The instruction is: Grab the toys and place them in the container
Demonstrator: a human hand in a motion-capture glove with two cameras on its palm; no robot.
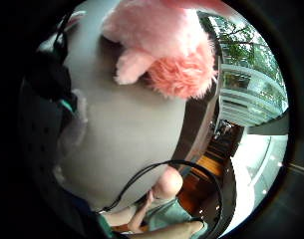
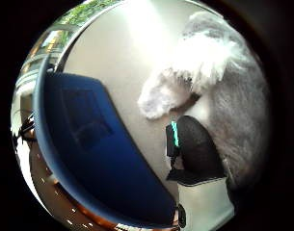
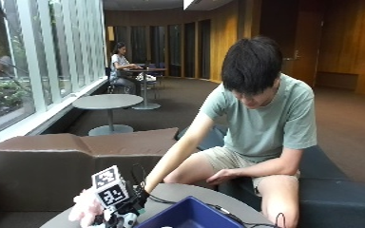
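At the lower left of the outside view the gloved right hand (image 3: 122, 209) sits over a pink plush toy (image 3: 84, 209) on the counter (image 3: 188, 192), beside the blue container (image 3: 188, 216); whether its fingers have closed on the toy I cannot tell. The toy looks light, soft and squashy — best taken round its body, not its fluffy limbs.

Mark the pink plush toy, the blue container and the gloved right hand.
pink plush toy (image 1: 166, 45): little finger side palm view, on its fluffy body.
blue container (image 2: 103, 159): thumb side palm view, on its inner wall.
gloved right hand (image 3: 127, 205): outside view, on the glove beside the toy.
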